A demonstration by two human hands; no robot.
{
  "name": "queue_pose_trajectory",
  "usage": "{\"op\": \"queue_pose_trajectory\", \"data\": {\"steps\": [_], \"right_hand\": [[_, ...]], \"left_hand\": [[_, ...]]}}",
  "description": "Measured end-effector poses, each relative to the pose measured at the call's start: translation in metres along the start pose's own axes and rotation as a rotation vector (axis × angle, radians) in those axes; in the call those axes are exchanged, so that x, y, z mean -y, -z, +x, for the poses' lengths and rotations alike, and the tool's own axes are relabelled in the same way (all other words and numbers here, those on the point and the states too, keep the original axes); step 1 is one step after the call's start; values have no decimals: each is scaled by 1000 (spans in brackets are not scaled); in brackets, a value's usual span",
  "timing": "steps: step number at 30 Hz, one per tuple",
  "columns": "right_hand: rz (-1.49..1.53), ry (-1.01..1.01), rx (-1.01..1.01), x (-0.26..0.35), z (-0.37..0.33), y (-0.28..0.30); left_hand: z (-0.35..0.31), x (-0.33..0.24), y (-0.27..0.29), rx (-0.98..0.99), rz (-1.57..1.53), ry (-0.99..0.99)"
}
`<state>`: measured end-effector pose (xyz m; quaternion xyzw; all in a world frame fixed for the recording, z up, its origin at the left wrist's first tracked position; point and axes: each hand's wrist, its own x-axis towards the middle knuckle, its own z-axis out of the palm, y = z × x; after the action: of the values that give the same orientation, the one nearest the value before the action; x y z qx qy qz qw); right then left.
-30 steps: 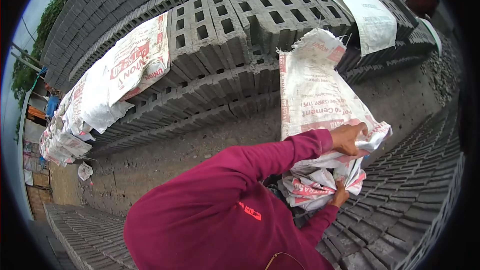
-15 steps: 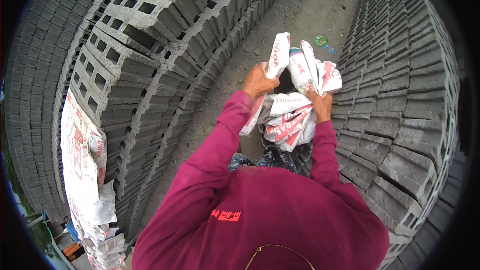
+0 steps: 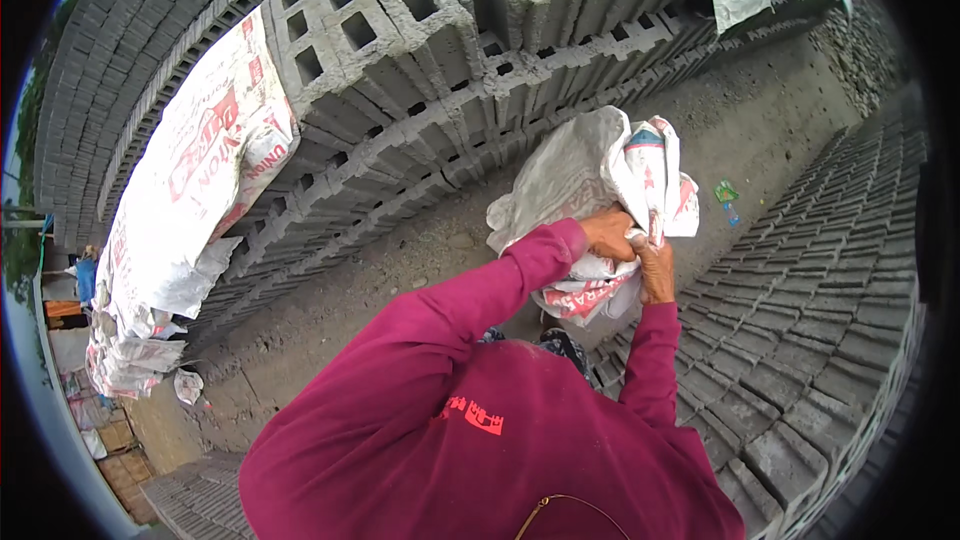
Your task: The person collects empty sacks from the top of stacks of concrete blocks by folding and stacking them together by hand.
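A bundle of crumpled white sacks with red print (image 3: 570, 165) hangs in front of me, gathered in both hands. My left hand (image 3: 608, 235) is closed on the gathered sack folds, its knuckles close beside the other hand. Just to the right, my right hand (image 3: 656, 270) grips the bunched edges from below. One sack spreads out dull grey-white to the left, and folded ends with a blue-green patch stick up beyond the hands. The fingertips are partly hidden by the folds.
A long stack of hollow concrete blocks (image 3: 430, 50) runs along the left, with white sacks (image 3: 190, 190) draped over its near end. Another block stack (image 3: 800, 350) rises on the right. Between them lies a dirt path (image 3: 450, 240) with a green wrapper (image 3: 726, 192) and gravel farther off.
My left hand has moved right, from holding a separate sack edge to beside my right hand. The sack now lies spread across the bundle. The view has turned left.
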<state>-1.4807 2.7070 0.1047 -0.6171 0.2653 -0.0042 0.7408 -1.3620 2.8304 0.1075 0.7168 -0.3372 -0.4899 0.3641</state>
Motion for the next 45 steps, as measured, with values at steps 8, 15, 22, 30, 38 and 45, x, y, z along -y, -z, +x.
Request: {"op": "queue_pose_trajectory", "data": {"steps": [8,15,22,30,38,45], "right_hand": [[61,-45,-150,-34,23,-52],[41,-103,-290,-58,23,-60],[-6,-115,-253,-77,37,-34],[6,-62,-359,-67,25,-7],[94,3,-423,-55,28,90],[18,73,-636,-53,26,147]], "left_hand": [[-77,42,32,-194,-157,-87],[-247,91,61,-1557,-1125,-210],[-441,125,142,-2134,-1474,-424],[-419,38,208,-2713,-678,-874],[-251,-168,218,-1981,472,-520],[-56,-238,35,-983,459,-499]]}}
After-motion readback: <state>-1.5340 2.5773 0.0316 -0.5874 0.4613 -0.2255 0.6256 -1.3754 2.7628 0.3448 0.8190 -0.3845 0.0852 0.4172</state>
